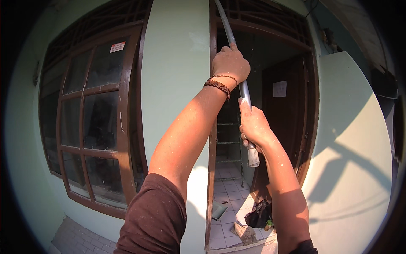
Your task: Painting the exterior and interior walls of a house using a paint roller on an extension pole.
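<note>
A long grey metal pole (244,91) slants up in front of the doorway and runs out of view at the top. My left hand (230,63), with two braided bracelets at the wrist, is wrapped round it higher up. Lower down, my right hand (256,127) grips the same pole, thumb lying along it. The pole's whitish lower end (253,157) sticks out just below that hand. Both arms are raised and stretched forward. What the upper end of the pole touches is out of view.
Behind the pole stands a brown door frame (313,127) with an open door (284,114). Inside are a metal ladder (228,142), a black plastic bag (258,215) and a crumpled sack (244,233) on the tiled floor. A brown-framed window (120,122) projects at the left.
</note>
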Demonstrator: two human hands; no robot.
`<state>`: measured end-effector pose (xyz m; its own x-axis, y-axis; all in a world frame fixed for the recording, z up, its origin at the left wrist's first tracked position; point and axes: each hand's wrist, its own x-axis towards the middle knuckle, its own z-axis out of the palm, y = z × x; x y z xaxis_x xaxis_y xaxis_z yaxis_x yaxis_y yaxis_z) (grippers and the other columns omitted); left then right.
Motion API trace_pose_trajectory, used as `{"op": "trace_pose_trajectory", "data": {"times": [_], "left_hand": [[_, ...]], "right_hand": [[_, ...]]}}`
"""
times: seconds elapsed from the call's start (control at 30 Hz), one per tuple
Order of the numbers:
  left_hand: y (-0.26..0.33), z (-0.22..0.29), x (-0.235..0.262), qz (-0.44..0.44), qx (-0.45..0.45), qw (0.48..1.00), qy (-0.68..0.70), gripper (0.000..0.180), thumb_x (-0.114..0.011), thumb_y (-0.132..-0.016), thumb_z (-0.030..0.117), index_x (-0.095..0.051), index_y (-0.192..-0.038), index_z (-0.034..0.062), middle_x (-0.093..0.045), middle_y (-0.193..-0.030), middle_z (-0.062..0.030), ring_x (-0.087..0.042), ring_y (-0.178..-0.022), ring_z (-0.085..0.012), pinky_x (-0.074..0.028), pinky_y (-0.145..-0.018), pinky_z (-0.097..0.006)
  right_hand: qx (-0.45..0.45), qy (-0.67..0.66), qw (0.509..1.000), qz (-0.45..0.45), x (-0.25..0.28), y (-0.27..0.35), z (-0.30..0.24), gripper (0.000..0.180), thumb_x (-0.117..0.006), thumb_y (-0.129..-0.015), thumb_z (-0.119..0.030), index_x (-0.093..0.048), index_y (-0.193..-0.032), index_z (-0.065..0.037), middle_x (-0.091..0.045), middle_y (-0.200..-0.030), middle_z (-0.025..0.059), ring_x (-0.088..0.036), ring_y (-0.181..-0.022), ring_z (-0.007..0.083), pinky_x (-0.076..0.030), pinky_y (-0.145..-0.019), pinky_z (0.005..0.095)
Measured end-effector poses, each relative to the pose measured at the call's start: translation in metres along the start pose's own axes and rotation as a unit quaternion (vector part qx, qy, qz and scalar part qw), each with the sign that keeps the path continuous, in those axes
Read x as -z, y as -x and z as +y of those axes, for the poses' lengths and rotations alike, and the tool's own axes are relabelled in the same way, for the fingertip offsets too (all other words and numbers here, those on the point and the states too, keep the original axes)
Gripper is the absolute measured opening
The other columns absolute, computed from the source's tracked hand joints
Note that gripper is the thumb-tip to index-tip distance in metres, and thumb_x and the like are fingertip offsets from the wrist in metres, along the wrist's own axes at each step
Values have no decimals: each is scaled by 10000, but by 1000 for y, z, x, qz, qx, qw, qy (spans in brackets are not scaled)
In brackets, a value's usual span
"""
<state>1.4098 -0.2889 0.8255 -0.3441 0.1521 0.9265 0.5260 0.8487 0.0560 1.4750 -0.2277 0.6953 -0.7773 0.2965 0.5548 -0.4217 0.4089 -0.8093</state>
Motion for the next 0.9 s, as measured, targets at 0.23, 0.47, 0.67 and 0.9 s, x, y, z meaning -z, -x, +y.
{"op": "trace_pose_trajectory", "data": {"times": [0.23, 0.47, 0.67, 0.9], "left_hand": [[108, -10, -49, 118, -93, 987, -60, 635, -575, -805, 323, -454, -1288, -71, -556, -904, -116, -575, -810, -238, -536, -476, -303], [241, 8, -46, 26, -150, 970, -191, 715, -538, -777, 302, -369, -1289, -167, -483, -1062, -219, -442, -1029, -318, -445, -712, -434], [299, 20, -30, -2, -153, 988, 34, 637, -550, -709, 236, -458, -1213, -144, -272, -1391, -317, -162, -1352, -464, -184, -993, -684], [337, 16, -46, -7, -285, 916, 282, 211, -556, -585, 155, -520, -583, -53, -531, -1009, -260, -341, -1258, -488, -349, -1003, -560]], "right_hand": [[15, 102, 993, 52, -23, 72, 95, 483, -378, -967, -449, -463, -836, 8, -498, -597, 124, -523, -480, 231, -438, -457, 362], [-1, 137, 989, 50, -18, 186, 168, 423, -472, -941, -380, -485, -947, 43, -579, -737, 316, -568, -758, 511, -453, -667, 511], [16, 192, 980, 46, 0, 259, 209, 376, -460, -952, -367, -473, -982, 8, -569, -638, 241, -590, -568, 409, -456, -519, 451], [-7, -47, 999, 26, 6, 315, 236, 263, -477, -924, -154, -527, -1151, -30, -534, -920, 47, -502, -868, 170, -431, -761, 312]]}}
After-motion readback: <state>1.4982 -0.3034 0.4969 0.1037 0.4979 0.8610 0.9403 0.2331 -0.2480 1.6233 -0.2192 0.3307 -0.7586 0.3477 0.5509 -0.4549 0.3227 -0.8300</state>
